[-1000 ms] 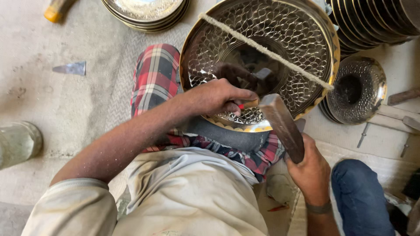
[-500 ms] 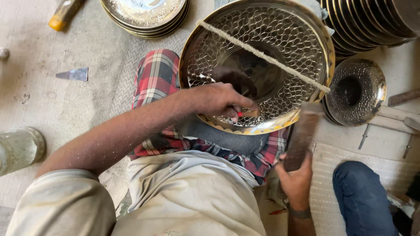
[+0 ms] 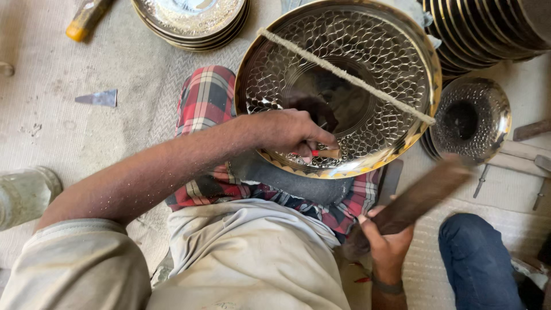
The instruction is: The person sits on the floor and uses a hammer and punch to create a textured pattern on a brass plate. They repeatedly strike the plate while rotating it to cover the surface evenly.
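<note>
Both hands are busy in the head view. I see my left hand [image 3: 290, 131] closed around a small punch-like tool [image 3: 325, 152] with a touch of red near the grip, its tip set against the inner rim of the big hammered brass dish [image 3: 298, 69]. That dish rests tilted on a dark pad [image 3: 287, 181] over my knee, which is wrapped in red checked cloth [image 3: 204, 103], and a pale cord [image 3: 344, 74] runs straight across its mouth from rim to rim. My right hand [image 3: 385, 244] is wrapped tight round the handle of a wooden mallet [image 3: 422, 192], which is blurred and angled up toward the dish's lower right edge, not touching it as far as I can tell.

Around the work, a stack of shiny plates [image 3: 192, 20] sits at the top, a row of dark-rimmed plates [image 3: 488, 28] at upper right, and a smaller hammered bowl [image 3: 473, 117] just beside the dish. A metal scrap [image 3: 97, 97] lies on the floor to the left.
</note>
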